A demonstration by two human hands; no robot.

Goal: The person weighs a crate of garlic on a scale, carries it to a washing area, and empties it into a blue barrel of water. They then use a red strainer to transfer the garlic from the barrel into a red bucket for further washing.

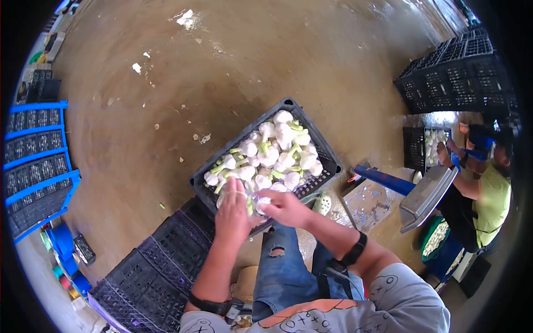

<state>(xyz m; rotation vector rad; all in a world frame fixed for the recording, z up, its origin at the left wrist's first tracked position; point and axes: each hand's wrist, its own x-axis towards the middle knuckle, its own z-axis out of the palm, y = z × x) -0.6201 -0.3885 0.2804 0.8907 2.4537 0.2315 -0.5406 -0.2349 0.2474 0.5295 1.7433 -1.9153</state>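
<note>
A black plastic crate (327,145) full of white garlic bulbs (268,155) with short green stems stands in front of me. My left hand (232,208) lies over the crate's near side, fingers stretched out and close together, against the bulbs there. Just to its right, my right hand (287,209) has its thumb and fingers closed around a garlic bulb (263,206). The underside of that bulb and my left thumb are partly hidden between the hands.
Black crates (155,266) lie at my near left. A blue rack (41,161) with dark crates is at far left. More black crates (449,77) are stacked at upper right. A co-worker (491,200) handles bulbs near a metal tray (430,197). The brown floor (166,55) looks wet.
</note>
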